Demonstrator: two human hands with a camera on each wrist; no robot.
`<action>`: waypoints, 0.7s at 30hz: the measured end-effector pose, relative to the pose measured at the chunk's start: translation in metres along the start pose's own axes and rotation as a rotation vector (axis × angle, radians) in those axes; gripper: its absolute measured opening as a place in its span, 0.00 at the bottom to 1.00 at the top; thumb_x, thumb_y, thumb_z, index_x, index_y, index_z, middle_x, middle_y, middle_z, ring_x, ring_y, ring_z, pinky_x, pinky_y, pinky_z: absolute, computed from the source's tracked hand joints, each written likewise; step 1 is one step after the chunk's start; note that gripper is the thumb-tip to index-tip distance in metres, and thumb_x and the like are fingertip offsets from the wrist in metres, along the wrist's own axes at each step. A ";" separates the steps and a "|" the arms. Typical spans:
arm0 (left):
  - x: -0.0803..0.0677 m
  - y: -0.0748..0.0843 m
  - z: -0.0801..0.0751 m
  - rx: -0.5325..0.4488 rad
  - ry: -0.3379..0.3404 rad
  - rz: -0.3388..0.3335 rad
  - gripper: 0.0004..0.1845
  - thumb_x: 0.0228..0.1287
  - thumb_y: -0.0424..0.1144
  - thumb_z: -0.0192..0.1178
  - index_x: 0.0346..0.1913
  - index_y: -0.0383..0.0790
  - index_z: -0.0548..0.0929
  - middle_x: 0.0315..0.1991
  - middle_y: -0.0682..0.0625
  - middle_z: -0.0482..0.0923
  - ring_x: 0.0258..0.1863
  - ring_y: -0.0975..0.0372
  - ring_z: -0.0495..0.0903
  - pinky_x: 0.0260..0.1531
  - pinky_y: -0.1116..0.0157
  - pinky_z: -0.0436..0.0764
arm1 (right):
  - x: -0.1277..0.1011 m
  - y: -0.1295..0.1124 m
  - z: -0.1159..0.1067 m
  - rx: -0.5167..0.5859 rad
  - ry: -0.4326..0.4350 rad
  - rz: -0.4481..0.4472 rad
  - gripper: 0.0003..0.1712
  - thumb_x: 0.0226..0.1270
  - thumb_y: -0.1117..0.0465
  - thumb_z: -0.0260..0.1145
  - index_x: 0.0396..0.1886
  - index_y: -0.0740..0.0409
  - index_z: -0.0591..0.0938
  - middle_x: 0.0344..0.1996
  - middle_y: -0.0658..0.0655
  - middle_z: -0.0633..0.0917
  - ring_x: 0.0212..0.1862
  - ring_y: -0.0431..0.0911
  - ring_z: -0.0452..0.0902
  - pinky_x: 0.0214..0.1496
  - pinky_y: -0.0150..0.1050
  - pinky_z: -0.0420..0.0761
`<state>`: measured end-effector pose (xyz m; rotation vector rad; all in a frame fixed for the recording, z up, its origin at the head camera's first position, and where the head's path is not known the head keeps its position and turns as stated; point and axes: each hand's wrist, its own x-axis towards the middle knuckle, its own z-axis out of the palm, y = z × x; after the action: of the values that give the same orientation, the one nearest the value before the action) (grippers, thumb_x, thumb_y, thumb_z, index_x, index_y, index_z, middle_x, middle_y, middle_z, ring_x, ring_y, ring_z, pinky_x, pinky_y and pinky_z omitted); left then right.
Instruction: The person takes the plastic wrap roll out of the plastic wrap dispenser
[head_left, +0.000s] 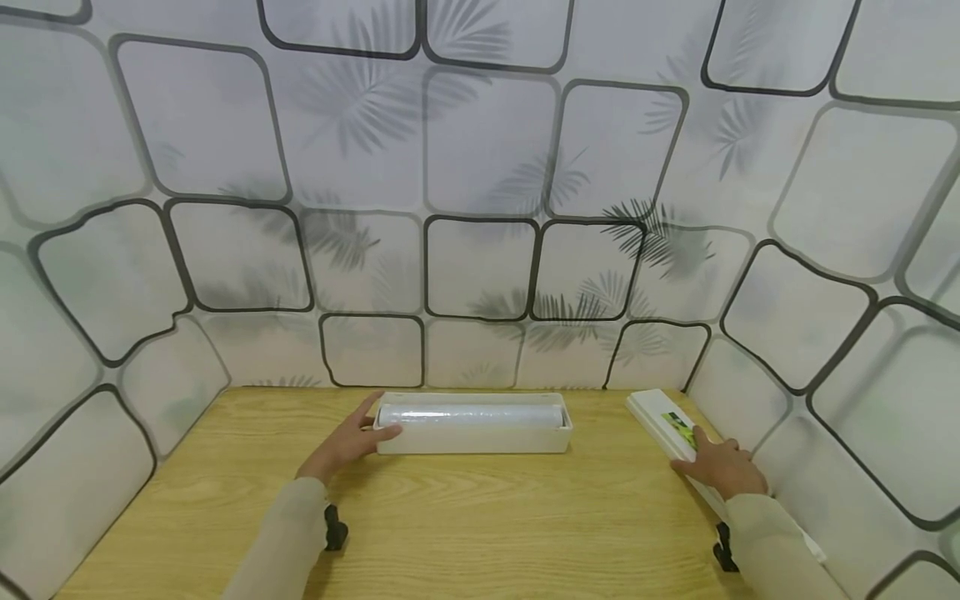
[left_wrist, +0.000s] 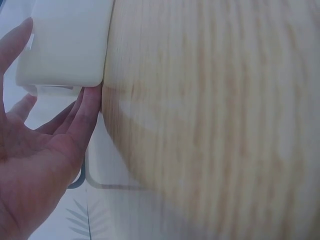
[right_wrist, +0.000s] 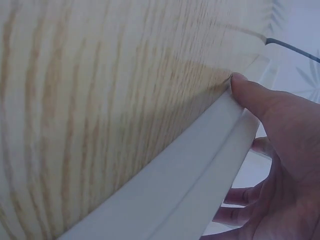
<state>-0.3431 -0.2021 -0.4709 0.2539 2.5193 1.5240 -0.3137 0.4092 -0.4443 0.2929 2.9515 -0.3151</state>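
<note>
A long white tray lies across the back of the wooden table, with a roll of clear film in it. My left hand touches the tray's left end, thumb behind it and straight fingers against the near corner of the tray. Along the table's right edge lies a narrow white lid with a green label. My right hand grips the lid, thumb on one edge and fingers curled round the other.
Patterned wall panels close in the table at the back and on both sides. Two black clamps sit by my forearms near the front edge. Bare wood lies between my hands.
</note>
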 end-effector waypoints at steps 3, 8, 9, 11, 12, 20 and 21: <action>0.000 0.000 0.000 0.002 0.002 0.004 0.52 0.71 0.56 0.65 0.85 0.51 0.42 0.75 0.23 0.58 0.70 0.36 0.71 0.65 0.45 0.79 | -0.001 -0.002 0.000 0.002 -0.001 0.003 0.60 0.67 0.33 0.65 0.80 0.67 0.50 0.53 0.94 0.64 0.51 0.82 0.70 0.46 0.73 0.78; -0.001 0.001 0.000 0.017 0.003 0.005 0.53 0.71 0.56 0.65 0.85 0.50 0.42 0.75 0.24 0.58 0.69 0.37 0.73 0.64 0.46 0.80 | -0.002 -0.005 -0.001 0.001 -0.002 0.010 0.60 0.67 0.33 0.65 0.80 0.67 0.50 0.54 0.94 0.64 0.52 0.84 0.69 0.48 0.75 0.78; -0.001 0.001 0.000 0.018 0.002 0.004 0.53 0.71 0.56 0.65 0.85 0.50 0.41 0.75 0.24 0.58 0.69 0.37 0.73 0.64 0.46 0.80 | -0.002 -0.006 -0.001 0.003 -0.002 0.010 0.60 0.67 0.33 0.65 0.80 0.67 0.50 0.53 0.94 0.64 0.52 0.84 0.69 0.48 0.75 0.78; -0.002 0.001 0.000 0.016 0.002 0.002 0.53 0.71 0.56 0.64 0.85 0.51 0.41 0.76 0.24 0.57 0.69 0.38 0.73 0.65 0.46 0.79 | -0.002 -0.006 -0.002 0.005 -0.007 0.011 0.60 0.67 0.33 0.65 0.80 0.67 0.50 0.53 0.94 0.64 0.51 0.83 0.69 0.47 0.75 0.78; -0.002 0.001 0.000 0.013 0.001 0.002 0.53 0.71 0.56 0.64 0.85 0.51 0.41 0.76 0.24 0.57 0.69 0.38 0.73 0.65 0.45 0.79 | -0.001 -0.006 -0.002 0.006 -0.009 0.010 0.60 0.67 0.33 0.65 0.80 0.67 0.49 0.53 0.94 0.64 0.51 0.83 0.70 0.47 0.75 0.78; -0.001 0.000 0.000 0.015 0.000 -0.001 0.53 0.70 0.57 0.65 0.85 0.51 0.41 0.76 0.24 0.58 0.70 0.38 0.72 0.65 0.45 0.79 | -0.001 -0.004 -0.003 0.004 -0.014 0.018 0.62 0.66 0.30 0.65 0.81 0.64 0.49 0.54 0.93 0.64 0.51 0.82 0.71 0.46 0.74 0.78; -0.001 0.001 0.000 0.012 0.000 -0.002 0.53 0.70 0.57 0.65 0.85 0.51 0.41 0.76 0.24 0.57 0.70 0.37 0.72 0.65 0.45 0.78 | -0.002 -0.004 -0.003 -0.004 -0.014 0.016 0.63 0.65 0.30 0.65 0.81 0.64 0.49 0.54 0.93 0.64 0.51 0.83 0.71 0.46 0.75 0.78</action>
<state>-0.3421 -0.2021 -0.4703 0.2528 2.5282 1.5086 -0.3132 0.4054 -0.4405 0.3119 2.9347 -0.3076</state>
